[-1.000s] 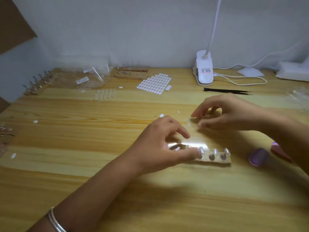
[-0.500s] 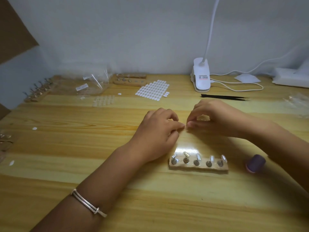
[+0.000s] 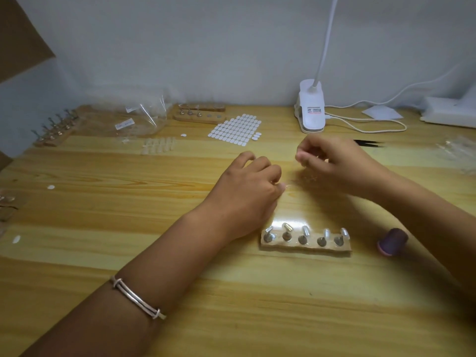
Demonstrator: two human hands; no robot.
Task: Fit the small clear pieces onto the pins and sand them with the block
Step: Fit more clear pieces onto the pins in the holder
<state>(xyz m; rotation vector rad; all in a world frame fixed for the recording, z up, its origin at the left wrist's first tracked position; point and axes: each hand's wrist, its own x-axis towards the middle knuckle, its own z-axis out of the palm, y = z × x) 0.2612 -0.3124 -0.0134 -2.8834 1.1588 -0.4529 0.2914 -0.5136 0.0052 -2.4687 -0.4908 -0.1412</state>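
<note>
The pale wooden table (image 3: 103, 279) runs to a grey-white wall (image 3: 206, 47), and a piece of brown cardboard (image 3: 20, 34) leans in at the far left. A white clip lamp (image 3: 311, 112) with its white cable (image 3: 373, 122) stands at the far edge. A sheet of white oval stickers (image 3: 235, 128) lies to the left of the lamp.

The near wooden strip with five metal pins (image 3: 306, 243) lies in front of the hands. Some of its pins carry small clear pieces (image 3: 305, 230). The purple round sanding block (image 3: 392, 240) rests on the table just right of this strip, untouched. Two more wooden pin holders lie far away, one beside the stickers (image 3: 199, 113) and one at the far left (image 3: 55, 130). Crumpled clear plastic bags (image 3: 139, 119) sit between them; their content is hard to make out. A loose row of clear pieces (image 3: 158, 146) lies in front of the bags.

The left hand (image 3: 247, 191), with a silver bracelet (image 3: 136, 298) on its forearm, rests on the table with curled fingers. The right hand (image 3: 334, 163) is raised a little further back, its fingertips brought together. It is blurred, and I cannot tell if either hand pinches a clear piece. It covers part of the black tweezers (image 3: 371, 143). Things at the right and left edges are cut off.
</note>
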